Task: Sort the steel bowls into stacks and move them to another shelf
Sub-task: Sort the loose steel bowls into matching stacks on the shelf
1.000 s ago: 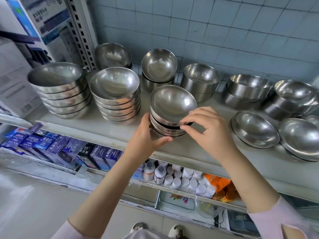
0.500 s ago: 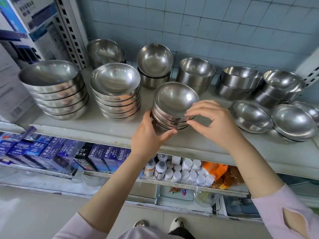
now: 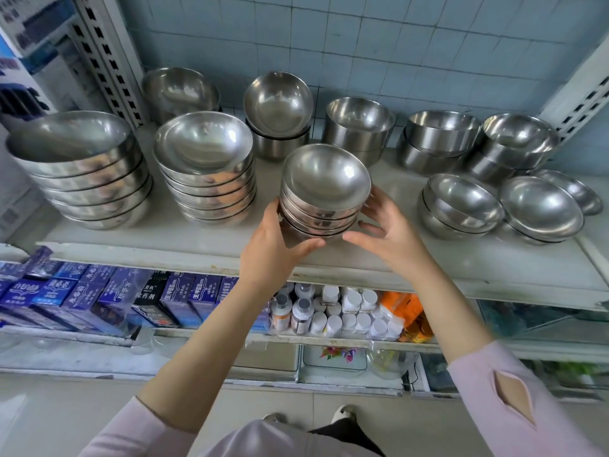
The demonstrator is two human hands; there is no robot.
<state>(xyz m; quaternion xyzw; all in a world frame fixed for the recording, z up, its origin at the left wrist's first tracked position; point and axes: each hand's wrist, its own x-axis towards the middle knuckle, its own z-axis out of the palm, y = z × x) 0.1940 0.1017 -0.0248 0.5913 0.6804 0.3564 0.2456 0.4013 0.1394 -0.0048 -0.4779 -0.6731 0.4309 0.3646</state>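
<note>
At centre frame, on the white shelf point(image 3: 428, 258), stands a small stack of steel bowls point(image 3: 324, 189): about four shallow, polished bowls nested together, the top one tilted slightly toward the camera and showing a bright highlight in its hollow. The left hand point(image 3: 273, 255) cups the stack's left side and base, thumb reaching under the lower front edge. The right hand point(image 3: 389, 239) is spread at the stack's right side, fingertips near or touching the rim; firm contact cannot be confirmed.

Left of this stack sits a taller stack of wider bowls point(image 3: 206, 169), and at far left a still larger stack point(image 3: 82, 169). Along the rear, against the pale tiled wall point(image 3: 395, 44), stand a single large bowl point(image 3: 179, 90), a tilted bowl on a deeper one point(image 3: 278, 110), and straight-sided bowls in pairs point(image 3: 359, 127). At right frame, further low stacks of shallow bowls point(image 3: 461, 206) rest near the shelf's front edge.

Below the shelf, at lower left, blue and purple cartons point(image 3: 82, 298) carry Chinese print, too blurred to read reliably; one black carton point(image 3: 148, 298) sits among them. White-capped bottles point(image 3: 333, 311) crowd lower centre beside orange packaging point(image 3: 405, 308). Pink sleeves point(image 3: 514, 407) cover both forearms.
</note>
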